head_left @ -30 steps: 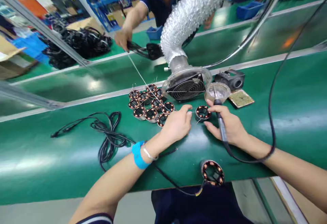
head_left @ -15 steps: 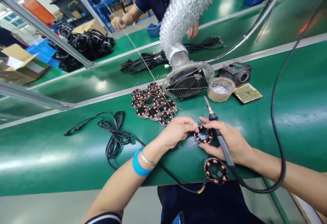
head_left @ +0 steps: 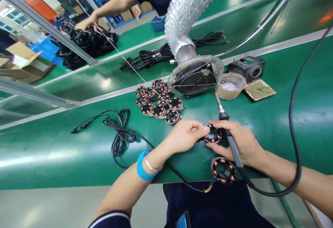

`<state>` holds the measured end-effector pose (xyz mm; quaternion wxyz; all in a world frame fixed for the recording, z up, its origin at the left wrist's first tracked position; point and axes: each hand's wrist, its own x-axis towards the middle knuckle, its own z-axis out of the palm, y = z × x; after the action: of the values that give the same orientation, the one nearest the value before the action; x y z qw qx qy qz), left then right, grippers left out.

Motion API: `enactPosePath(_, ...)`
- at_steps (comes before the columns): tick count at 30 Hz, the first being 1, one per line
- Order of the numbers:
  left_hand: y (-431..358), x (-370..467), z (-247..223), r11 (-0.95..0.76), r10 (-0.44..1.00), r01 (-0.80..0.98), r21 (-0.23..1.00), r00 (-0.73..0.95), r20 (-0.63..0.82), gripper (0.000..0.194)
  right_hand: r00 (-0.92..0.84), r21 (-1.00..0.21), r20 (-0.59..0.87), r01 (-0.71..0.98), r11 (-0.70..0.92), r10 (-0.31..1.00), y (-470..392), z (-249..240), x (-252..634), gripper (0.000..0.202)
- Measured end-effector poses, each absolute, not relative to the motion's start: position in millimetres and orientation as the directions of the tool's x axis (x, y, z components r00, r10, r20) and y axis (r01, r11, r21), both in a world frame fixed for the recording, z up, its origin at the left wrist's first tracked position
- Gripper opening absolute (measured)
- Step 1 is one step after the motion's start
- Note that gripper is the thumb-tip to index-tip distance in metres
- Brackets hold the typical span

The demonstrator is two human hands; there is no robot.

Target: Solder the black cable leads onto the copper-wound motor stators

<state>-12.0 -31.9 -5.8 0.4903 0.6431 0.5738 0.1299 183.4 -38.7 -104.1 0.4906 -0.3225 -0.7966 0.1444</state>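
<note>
A copper-wound ring [head_left: 215, 136] is between my hands above the green bench. My right hand [head_left: 241, 143] holds it by its right side, with a soldering iron [head_left: 234, 150] lying across the same hand, tip up toward the back. Thumb and fingertips of my left hand [head_left: 188, 134] are pinched at the ring's left edge; thin wire shows beside them. Nearer the bench's front edge lies a second ring [head_left: 223, 170], joined to a black cable [head_left: 179, 177]. Several more wound rings [head_left: 158, 110] stand grouped behind my left hand.
A fan [head_left: 195, 79] on a silver duct [head_left: 179, 16] stands behind the rings. Right of it are a round tub [head_left: 230, 86], a yellowish pad [head_left: 260, 90] and a black stand [head_left: 247, 68]. Coiled cable lies left. Across the bench, a person's hand [head_left: 87, 23] touches black cables.
The person opposite has reached over to the pile of black cables. My left fingers have closed in on the ring's left edge. The whole view has shifted slightly.
</note>
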Motion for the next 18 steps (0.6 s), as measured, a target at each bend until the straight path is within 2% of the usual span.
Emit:
enactPosePath(5,-46.6,-28.6,-0.1,0.103,0.844,0.737,0.668,0.290,-0.451,0.033,-0.333,-0.539,0.682,0.374,0.755,0.651,-38.5,-105.9,183.9,0.040)
enactPosePath(7,-54.7,-28.2,-4.6,0.085,0.847,0.719,0.690,0.312,-0.430,0.029,-0.337,-0.534,0.677,0.387,0.752,0.654,-39.3,-106.9,184.8,0.039)
enactPosePath(11,-61.0,-20.0,-12.0,0.094,0.830,0.593,0.800,0.397,-0.392,0.038,-0.332,-0.505,0.669,0.453,0.735,0.665,-40.8,-107.1,187.3,0.036)
enactPosePath(13,-59.7,-32.1,-3.7,-0.015,0.795,0.639,0.769,0.475,-0.378,0.038,-0.332,-0.482,0.663,0.497,0.722,0.671,-39.2,-109.3,188.4,0.038)
enactPosePath(15,-60.0,-61.2,13.4,-0.183,0.795,0.770,0.612,0.482,-0.369,0.029,-0.325,-0.475,0.667,0.507,0.719,0.670,-36.7,-114.7,188.8,0.044)
enactPosePath(16,-61.0,-80.6,23.2,-0.247,0.818,0.846,0.472,0.443,-0.367,0.025,-0.323,-0.490,0.662,0.496,0.717,0.676,-35.7,-118.2,188.7,0.048)
enactPosePath(18,-62.8,-123.0,40.3,-0.186,0.921,0.977,0.100,0.209,-0.329,0.033,-0.304,-0.569,0.640,0.431,0.701,0.706,-34.5,-124.5,187.7,0.052)
